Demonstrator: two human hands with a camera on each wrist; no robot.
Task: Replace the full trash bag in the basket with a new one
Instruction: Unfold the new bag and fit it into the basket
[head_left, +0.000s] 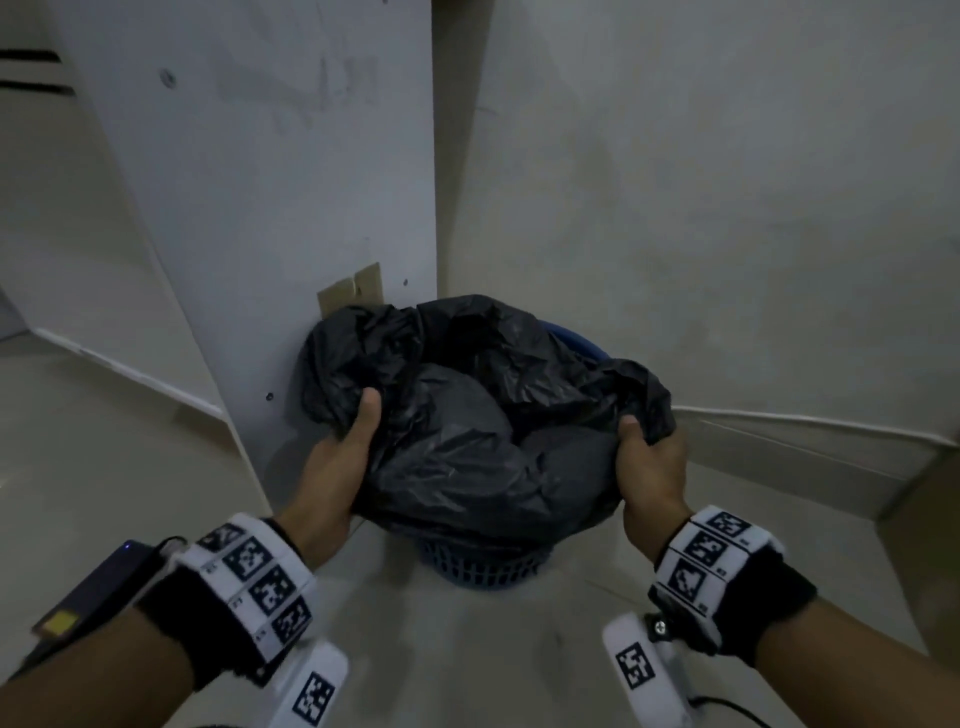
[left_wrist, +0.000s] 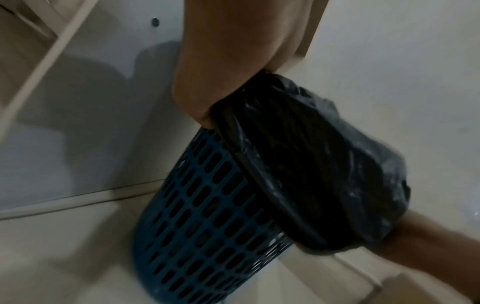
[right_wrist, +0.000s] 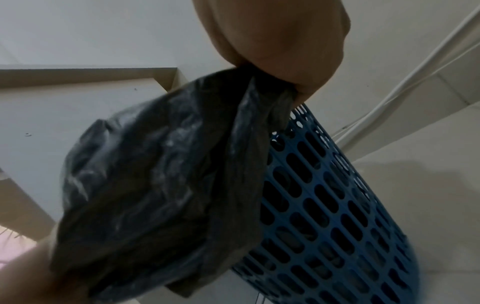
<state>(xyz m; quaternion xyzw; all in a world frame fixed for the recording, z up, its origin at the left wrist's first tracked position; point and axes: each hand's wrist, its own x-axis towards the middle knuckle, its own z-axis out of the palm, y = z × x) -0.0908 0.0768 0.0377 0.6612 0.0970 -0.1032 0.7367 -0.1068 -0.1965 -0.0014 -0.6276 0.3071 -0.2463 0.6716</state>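
Note:
A black trash bag (head_left: 467, 415) fills a blue perforated basket (head_left: 483, 564) standing on the floor in a corner. My left hand (head_left: 348, 441) grips the bag's left rim, thumb on top of the plastic. My right hand (head_left: 649, 457) grips the right rim the same way. In the left wrist view the left hand (left_wrist: 207, 86) clutches bunched plastic of the bag (left_wrist: 311, 164) above the basket (left_wrist: 202, 216). The right wrist view has the right hand (right_wrist: 291, 67) clenched on the bag (right_wrist: 161, 185), with the basket (right_wrist: 324, 205) below it. No new bag is in view.
A white cabinet panel (head_left: 260, 182) stands just left of the basket, and a pale wall (head_left: 727, 208) rises behind and to the right. A brown cardboard piece (head_left: 353, 293) sticks up behind the bag. Light tiled floor (head_left: 467, 649) lies in front.

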